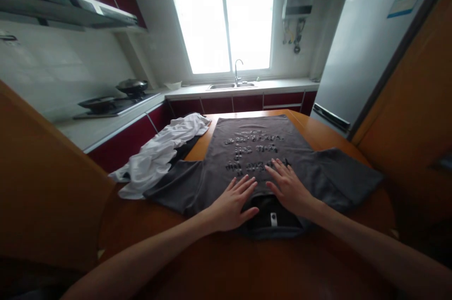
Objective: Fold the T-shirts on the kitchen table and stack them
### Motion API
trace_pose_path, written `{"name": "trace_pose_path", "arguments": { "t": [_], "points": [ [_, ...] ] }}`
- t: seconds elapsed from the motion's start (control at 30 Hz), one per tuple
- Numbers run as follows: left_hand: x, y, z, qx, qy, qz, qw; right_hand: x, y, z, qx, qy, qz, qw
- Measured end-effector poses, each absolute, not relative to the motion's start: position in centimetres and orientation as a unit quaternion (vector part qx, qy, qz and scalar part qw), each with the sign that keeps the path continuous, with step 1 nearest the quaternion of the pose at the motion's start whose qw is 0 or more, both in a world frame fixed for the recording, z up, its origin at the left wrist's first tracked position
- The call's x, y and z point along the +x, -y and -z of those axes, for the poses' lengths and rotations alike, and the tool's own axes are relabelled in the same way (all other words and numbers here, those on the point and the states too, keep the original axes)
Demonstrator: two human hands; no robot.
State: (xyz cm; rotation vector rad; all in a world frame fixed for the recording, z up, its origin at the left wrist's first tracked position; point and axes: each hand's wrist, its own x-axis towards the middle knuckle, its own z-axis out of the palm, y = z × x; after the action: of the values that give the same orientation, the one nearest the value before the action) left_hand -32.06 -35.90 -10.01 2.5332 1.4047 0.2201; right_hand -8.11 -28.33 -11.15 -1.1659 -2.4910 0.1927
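Note:
A dark grey T-shirt (254, 149) with black lettering lies spread out on the wooden table, its collar towards me and its sleeves out to both sides. My left hand (235, 203) rests with fingers spread on the shirt, just left of the neck opening. On the other side of the collar, my right hand (287, 187) lies flat, its fingertips at the lowest line of lettering. Inside the neck opening a small white label (273, 219) shows. Neither hand grasps the fabric.
Crumpled white clothing (158, 154) lies at the table's left edge over something dark. The round wooden table (197, 267) fills the foreground. Beyond it are a counter with a sink (226, 86), a stove with a pan (97, 103) at left, and a fridge (360, 55) at right.

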Motion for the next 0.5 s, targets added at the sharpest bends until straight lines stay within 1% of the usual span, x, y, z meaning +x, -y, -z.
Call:
{"name": "trace_pose_path", "arguments": {
  "t": [0.07, 0.13, 0.33, 0.43, 0.5],
  "points": [
    [-31.2, 36.3, 10.1, 0.869, -0.475, -0.067, 0.122, -9.4, 27.4, 10.1, -0.430, 0.877, -0.074, 0.199],
    [-30.8, 36.9, 10.3, 0.871, -0.469, -0.058, 0.132, -10.5, 26.9, 10.2, -0.449, 0.867, -0.083, 0.200],
    [-31.3, 37.5, 9.8, 0.869, -0.465, -0.104, 0.136, -11.3, 26.4, 13.7, -0.484, 0.858, -0.105, 0.137],
    [-31.6, 37.2, 9.9, 0.861, -0.481, -0.120, 0.113, -11.0, 26.3, 14.1, -0.482, 0.854, -0.100, 0.170],
    [-31.8, 37.0, 10.3, 0.861, -0.488, -0.101, 0.103, -10.9, 26.4, 14.0, -0.480, 0.854, -0.096, 0.177]
  ]
}}
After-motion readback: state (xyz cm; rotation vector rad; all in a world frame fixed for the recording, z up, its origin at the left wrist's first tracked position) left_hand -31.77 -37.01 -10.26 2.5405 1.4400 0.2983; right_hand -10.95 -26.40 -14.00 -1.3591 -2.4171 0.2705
